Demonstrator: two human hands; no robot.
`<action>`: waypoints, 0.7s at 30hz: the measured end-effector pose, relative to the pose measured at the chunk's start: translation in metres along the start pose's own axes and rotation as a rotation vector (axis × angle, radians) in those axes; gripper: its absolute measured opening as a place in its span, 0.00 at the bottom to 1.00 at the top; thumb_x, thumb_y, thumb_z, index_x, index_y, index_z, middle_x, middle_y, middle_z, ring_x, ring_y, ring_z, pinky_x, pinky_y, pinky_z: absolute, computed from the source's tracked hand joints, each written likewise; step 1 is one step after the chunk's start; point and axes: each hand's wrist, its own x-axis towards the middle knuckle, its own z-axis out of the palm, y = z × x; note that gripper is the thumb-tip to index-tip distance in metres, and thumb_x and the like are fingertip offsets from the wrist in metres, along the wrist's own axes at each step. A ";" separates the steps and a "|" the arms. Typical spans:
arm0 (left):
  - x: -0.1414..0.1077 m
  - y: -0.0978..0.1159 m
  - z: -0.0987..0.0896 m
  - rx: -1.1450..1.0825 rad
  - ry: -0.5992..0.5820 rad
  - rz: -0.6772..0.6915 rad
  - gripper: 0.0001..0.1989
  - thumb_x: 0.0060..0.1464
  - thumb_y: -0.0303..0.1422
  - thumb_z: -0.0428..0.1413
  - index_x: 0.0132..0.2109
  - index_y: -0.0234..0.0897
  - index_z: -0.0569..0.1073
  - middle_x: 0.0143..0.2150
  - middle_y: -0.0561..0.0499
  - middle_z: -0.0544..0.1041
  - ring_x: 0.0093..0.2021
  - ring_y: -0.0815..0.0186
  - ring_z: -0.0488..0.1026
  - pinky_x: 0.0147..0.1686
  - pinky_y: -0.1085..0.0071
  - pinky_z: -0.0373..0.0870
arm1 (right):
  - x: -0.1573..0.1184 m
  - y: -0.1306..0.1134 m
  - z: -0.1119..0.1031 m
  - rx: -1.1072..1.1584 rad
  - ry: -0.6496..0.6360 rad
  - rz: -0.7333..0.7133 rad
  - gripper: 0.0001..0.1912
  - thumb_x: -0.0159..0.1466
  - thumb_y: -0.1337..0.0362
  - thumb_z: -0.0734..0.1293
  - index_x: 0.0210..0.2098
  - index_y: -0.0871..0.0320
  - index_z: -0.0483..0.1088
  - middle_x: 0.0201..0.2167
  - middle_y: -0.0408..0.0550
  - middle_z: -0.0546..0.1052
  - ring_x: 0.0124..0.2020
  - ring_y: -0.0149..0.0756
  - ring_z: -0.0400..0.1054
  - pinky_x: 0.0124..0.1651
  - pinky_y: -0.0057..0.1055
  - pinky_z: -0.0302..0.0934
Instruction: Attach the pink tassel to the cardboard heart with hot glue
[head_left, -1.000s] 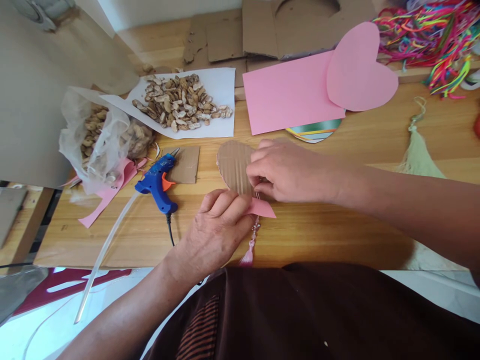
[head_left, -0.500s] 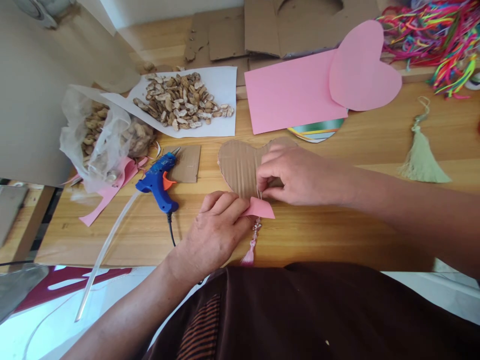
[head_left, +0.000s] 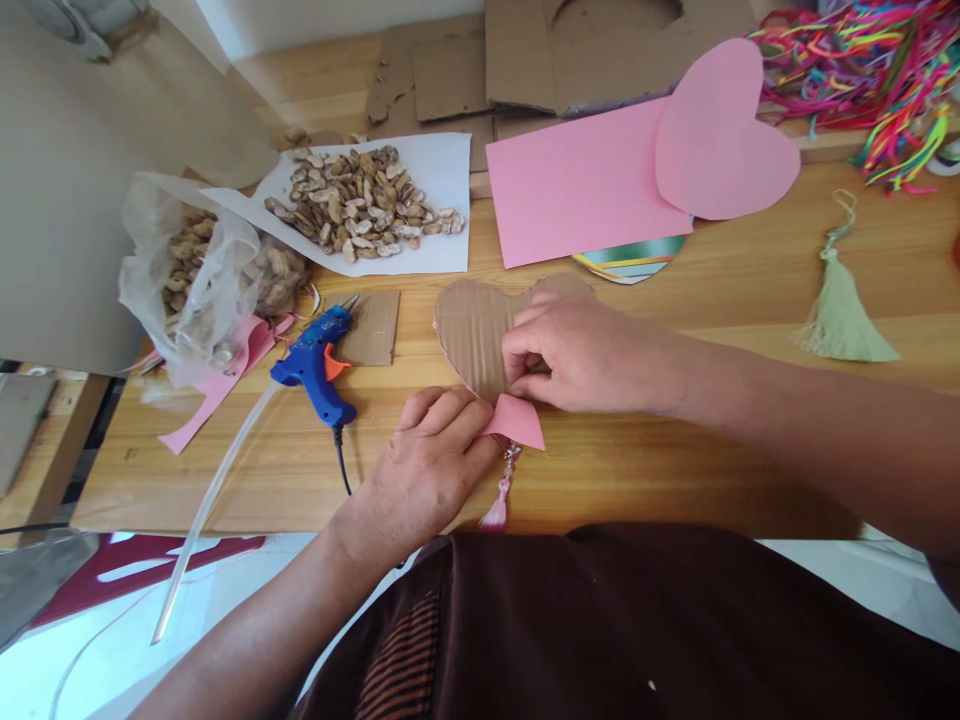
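A heart cut from corrugated cardboard (head_left: 472,325) lies on the table with its point toward me. At that point my left hand (head_left: 431,465) is closed on a small piece of pink paper (head_left: 517,420), which bends up slightly. From under the paper hangs a pink tassel (head_left: 496,505) with clear beads. My right hand (head_left: 574,350) rests over the right part of the heart, thumb and fingers pinched just above the paper, on the tassel's cord; the fingers mostly hide the cord.
Left of my hands lies a blue glue gun (head_left: 315,365) with a clear glue stick, beside a cardboard square (head_left: 379,330). Peanut shells (head_left: 360,200) lie on white paper. Farther right are a pink paper heart (head_left: 724,140), a pink sheet (head_left: 577,190), and a pale green tassel (head_left: 844,310).
My right hand has shifted slightly left and down toward the pink paper piece, and the cord seen earlier at its fingertips is now covered. The paper's right end tilts lower.
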 end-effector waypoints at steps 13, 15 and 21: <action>0.013 0.007 -0.003 0.152 -0.007 0.012 0.08 0.68 0.25 0.50 0.45 0.37 0.74 0.37 0.48 0.76 0.42 0.56 0.72 0.45 0.58 0.69 | 0.004 0.001 0.003 -0.023 0.006 -0.004 0.05 0.59 0.68 0.72 0.26 0.57 0.74 0.26 0.43 0.74 0.36 0.37 0.63 0.41 0.34 0.51; 0.013 0.006 0.000 0.139 0.009 0.025 0.09 0.68 0.25 0.50 0.47 0.36 0.74 0.39 0.48 0.77 0.44 0.57 0.72 0.46 0.59 0.69 | 0.003 0.001 0.003 -0.015 0.012 0.004 0.05 0.58 0.69 0.72 0.26 0.57 0.74 0.25 0.43 0.74 0.36 0.37 0.63 0.41 0.33 0.51; 0.011 0.004 0.001 0.055 -0.010 0.025 0.08 0.69 0.26 0.52 0.47 0.34 0.76 0.46 0.46 0.79 0.48 0.56 0.72 0.49 0.58 0.69 | 0.003 -0.001 0.003 -0.004 0.003 0.030 0.06 0.58 0.71 0.72 0.26 0.57 0.74 0.26 0.43 0.75 0.37 0.37 0.64 0.39 0.33 0.50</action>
